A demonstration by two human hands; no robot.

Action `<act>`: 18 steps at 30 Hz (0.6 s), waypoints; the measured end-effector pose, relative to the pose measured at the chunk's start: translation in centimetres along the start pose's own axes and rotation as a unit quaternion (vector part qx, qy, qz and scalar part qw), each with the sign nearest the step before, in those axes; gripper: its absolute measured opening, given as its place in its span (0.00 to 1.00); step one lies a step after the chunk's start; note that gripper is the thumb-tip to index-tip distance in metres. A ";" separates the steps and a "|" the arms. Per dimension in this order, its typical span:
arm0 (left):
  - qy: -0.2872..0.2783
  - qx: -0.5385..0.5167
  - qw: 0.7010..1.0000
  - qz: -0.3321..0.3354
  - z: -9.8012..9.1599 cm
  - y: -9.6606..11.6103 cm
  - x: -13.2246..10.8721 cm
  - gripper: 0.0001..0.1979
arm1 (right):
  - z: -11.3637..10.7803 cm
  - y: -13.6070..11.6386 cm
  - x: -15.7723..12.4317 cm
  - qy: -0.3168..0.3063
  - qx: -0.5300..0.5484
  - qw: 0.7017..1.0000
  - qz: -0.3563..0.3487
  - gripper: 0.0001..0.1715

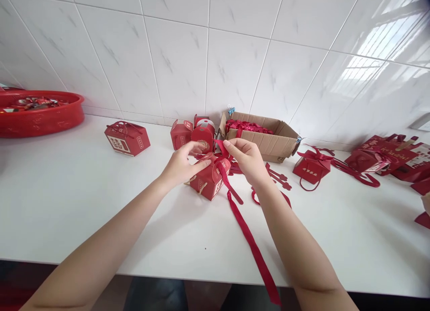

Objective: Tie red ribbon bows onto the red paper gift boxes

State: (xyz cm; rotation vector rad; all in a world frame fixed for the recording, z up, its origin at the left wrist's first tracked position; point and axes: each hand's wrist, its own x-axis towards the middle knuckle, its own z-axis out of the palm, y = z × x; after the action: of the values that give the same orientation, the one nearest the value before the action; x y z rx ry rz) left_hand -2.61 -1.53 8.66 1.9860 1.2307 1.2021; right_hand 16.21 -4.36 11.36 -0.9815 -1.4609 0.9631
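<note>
1. One red basin [69, 118], full of small wrapped pieces, is sitting at the far left of the table [50, 212].
2. Right of it, a lone box [126, 139] is lying near the wall.
3. The left hand [184, 163] is curving over the middle box, fingers and thumb spread apart; whether they are pinching anything, I cannot tell.
4. Two boxes [181, 132] are standing just behind.
5. The middle box [208, 180] is standing on the table between both hands, ribbon [227, 182] hanging down its right side.
6. A long strip [252, 241] is trailing over the table's front edge.
7. The right hand [247, 161] is pinching the ribbon between thumb and finger above the box.
8. A carton [268, 144] is holding more red ribbons behind.
9. A bowed box [312, 167] is standing farther right, near a red pile [386, 156] at the far right.
</note>
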 end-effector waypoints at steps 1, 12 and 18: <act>-0.012 -0.014 0.999 -0.038 -0.1 -0.6 -0.1 0.20 | 0.1 0.3 0.2 0.008 -0.015 1.000 0.003 0.17; 0.040 -0.228 0.965 -0.123 0.2 -1.7 -0.8 0.19 | 2.2 3.4 0.8 0.020 -0.163 0.986 0.039 0.14; 0.037 -0.232 0.965 -0.118 0.6 -1.7 -1.1 0.20 | 2.2 3.3 0.8 0.025 -0.171 0.984 0.039 0.12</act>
State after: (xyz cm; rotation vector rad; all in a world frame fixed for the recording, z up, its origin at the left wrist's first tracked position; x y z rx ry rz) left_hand -3.05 -1.72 6.59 1.4258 1.0641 1.3070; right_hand 14.23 -2.63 8.33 -1.3101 -1.5860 0.7492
